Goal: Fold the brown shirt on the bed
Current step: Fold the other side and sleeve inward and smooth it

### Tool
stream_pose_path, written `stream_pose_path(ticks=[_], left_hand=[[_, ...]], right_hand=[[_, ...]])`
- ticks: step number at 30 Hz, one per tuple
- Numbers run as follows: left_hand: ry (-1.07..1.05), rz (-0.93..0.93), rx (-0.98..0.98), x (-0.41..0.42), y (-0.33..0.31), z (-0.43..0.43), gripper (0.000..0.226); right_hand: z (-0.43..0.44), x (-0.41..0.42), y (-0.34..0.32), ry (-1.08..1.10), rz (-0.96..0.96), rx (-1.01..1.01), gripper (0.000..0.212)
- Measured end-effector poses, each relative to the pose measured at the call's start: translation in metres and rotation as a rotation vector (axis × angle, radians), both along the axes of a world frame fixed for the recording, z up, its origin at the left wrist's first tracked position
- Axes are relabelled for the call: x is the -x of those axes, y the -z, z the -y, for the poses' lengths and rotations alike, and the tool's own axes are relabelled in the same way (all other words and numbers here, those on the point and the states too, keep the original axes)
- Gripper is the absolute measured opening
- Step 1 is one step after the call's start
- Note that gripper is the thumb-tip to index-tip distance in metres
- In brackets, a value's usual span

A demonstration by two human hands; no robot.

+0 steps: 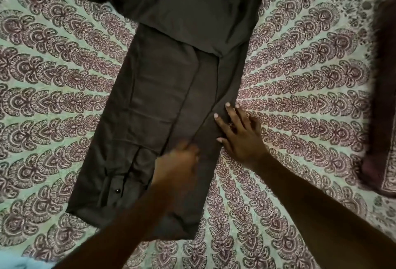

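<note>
The brown shirt (162,71) lies flat and lengthwise on the patterned bedsheet (47,88), collar end far, hem near. Its right side and right sleeve are folded inward over the body; the left sleeve sticks out at the top left. My right hand (237,133) rests with spread, straight fingers on the shirt's folded right edge. My left hand (180,161) is blurred and lies over the lower middle of the shirt; whether its fingers hold cloth cannot be made out. A dark button shows near the hem.
A dark maroon cloth with a printed border (381,101) lies along the right edge of the bed. A light blue patch (19,262) shows at the bottom left corner. The bedsheet spreads out on both sides of the shirt.
</note>
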State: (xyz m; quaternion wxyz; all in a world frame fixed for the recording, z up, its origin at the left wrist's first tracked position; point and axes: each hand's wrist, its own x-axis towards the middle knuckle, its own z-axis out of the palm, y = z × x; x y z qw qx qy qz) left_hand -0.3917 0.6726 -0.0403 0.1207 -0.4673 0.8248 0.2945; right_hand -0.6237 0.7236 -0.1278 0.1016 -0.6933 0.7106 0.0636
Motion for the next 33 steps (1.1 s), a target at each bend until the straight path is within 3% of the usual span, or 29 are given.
stream_pose_path(ticks=[3, 6, 12, 16, 22, 28, 33], left_hand=[[-0.342, -0.274, 0.005, 0.045, 0.014, 0.054, 0.017], [-0.489, -0.468, -0.158, 0.090, 0.032, 0.100, 0.017], [-0.529, -0.374, -0.140, 0.125, 0.050, 0.134, 0.014], [-0.611, -0.416, -0.066, 0.119, 0.049, 0.136, 0.015], [-0.495, -0.404, -0.178, 0.130, 0.049, 0.141, 0.018], [-0.632, -0.427, -0.161, 0.149, 0.058, 0.148, 0.016], [-0.459, -0.360, -0.058, 0.136, 0.053, 0.143, 0.029]], right_hand=[[-0.006, -0.006, 0.008, 0.012, -0.011, 0.081, 0.061], [-0.011, -0.007, 0.014, -0.002, -0.020, 0.161, 0.058], [-0.016, -0.011, 0.018, -0.042, -0.010, 0.277, 0.053], [-0.015, -0.013, 0.017, -0.034, -0.006, 0.292, 0.053], [-0.017, -0.015, 0.022, -0.025, -0.006, 0.311, 0.051], [-0.016, -0.014, 0.023, -0.034, 0.012, 0.303, 0.050], [-0.017, -0.014, 0.022, -0.035, 0.004, 0.297, 0.050]])
